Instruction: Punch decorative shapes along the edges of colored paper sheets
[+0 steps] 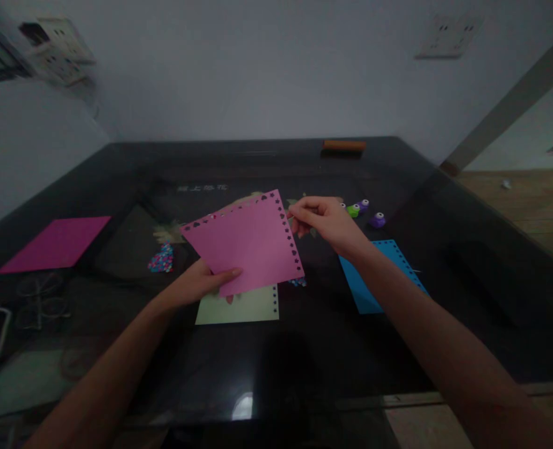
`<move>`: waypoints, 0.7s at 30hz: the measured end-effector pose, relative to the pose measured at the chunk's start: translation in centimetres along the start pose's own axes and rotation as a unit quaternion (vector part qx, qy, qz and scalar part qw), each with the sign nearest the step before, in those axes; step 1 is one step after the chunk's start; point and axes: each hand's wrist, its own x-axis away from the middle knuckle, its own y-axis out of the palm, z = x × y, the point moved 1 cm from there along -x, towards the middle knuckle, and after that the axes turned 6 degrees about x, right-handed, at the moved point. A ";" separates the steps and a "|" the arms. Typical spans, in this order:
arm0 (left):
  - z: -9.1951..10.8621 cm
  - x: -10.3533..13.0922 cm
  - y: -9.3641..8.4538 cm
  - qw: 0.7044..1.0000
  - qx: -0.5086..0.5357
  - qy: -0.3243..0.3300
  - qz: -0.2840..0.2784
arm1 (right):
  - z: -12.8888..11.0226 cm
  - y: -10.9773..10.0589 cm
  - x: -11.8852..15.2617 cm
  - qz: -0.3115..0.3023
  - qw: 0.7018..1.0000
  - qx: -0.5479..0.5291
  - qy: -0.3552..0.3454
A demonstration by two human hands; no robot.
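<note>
My left hand [204,279] grips a light pink sheet of paper [248,246] at its lower left edge, thumb on top and the other fingers hidden underneath. Small hearts, stars and other shapes are punched along the sheet's top and right edges. Close to its upper right edge, my right hand [321,219] is closed in a pinch; anything in the fingertips is too small to make out. Below the raised sheet lies a pale green paper [239,310], also with punched holes. A blue punched paper [363,280] rests under my right forearm.
Small colourful beads [162,258] sit in a pile left of the sheet. Purple and green toys with eyes [354,211] stand beyond my right wrist. A magenta paper [56,243] is at left, and a brown bar-shaped object [344,145] at the back of the dark table [164,368].
</note>
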 end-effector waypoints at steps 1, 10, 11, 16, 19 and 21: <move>0.0 0.0 -0.2 1.000 0.002 0.010 0.007 | 0.0 0.0 0.0 0.003 1.000 -0.001 0.002; -0.7 -0.6 -1.9 0.988 0.054 0.106 0.098 | 0.5 -0.1 -0.1 0.000 1.000 0.008 0.008; -0.8 -0.6 -2.0 0.988 0.055 0.107 0.101 | 0.6 -0.1 -0.1 -0.001 1.000 0.007 0.007; -1.0 -0.8 -2.6 0.981 0.066 0.095 0.157 | 0.7 0.3 0.0 -0.014 0.999 0.015 0.027; -1.2 -1.2 -2.9 0.960 0.117 0.091 0.239 | 0.8 0.8 0.1 -0.017 0.999 0.024 0.027; -1.4 -1.5 -3.1 0.939 0.164 0.102 0.285 | 1.1 1.2 0.2 -0.018 0.999 0.029 0.026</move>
